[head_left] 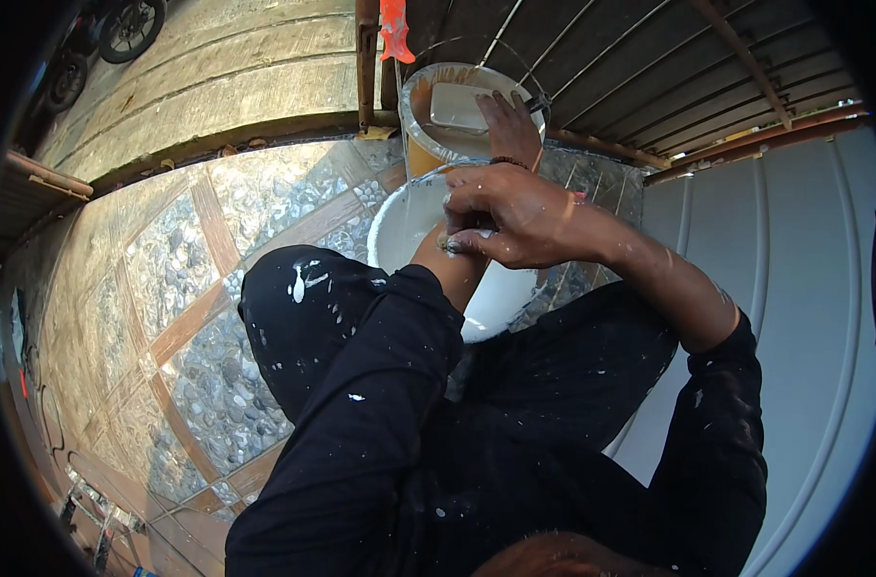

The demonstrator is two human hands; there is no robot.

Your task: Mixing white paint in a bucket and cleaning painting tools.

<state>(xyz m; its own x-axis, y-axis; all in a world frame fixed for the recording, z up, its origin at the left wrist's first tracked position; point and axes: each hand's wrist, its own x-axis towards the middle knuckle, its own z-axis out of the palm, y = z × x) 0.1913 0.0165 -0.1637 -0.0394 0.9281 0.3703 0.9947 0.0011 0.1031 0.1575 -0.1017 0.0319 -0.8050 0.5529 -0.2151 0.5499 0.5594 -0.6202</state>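
My left arm reaches across in front of me. My left hand point(510, 125) is over the far bucket point(419, 154), fingers stretched out and a bracelet at the wrist. That bucket has a stained rim and holds cloudy liquid with a pale rectangular container point(457, 108) in it, near my left fingertips. My right hand point(520, 216) is closed against my left forearm. A small whitish bit shows at its fingertips, too small to make out. Below both arms stands a white paint-smeared bucket point(388, 240), partly hidden by my forearm and knees.
A dark slatted gate point(630, 67) rises behind the buckets. To the right is a grey ribbed panel point(803, 288). Pebble-patterned tiles point(217, 385) cover the floor at left. An orange-red object point(394, 34) hangs beside the far bucket. Motorbike wheels point(130, 29) stand beyond a low edge.
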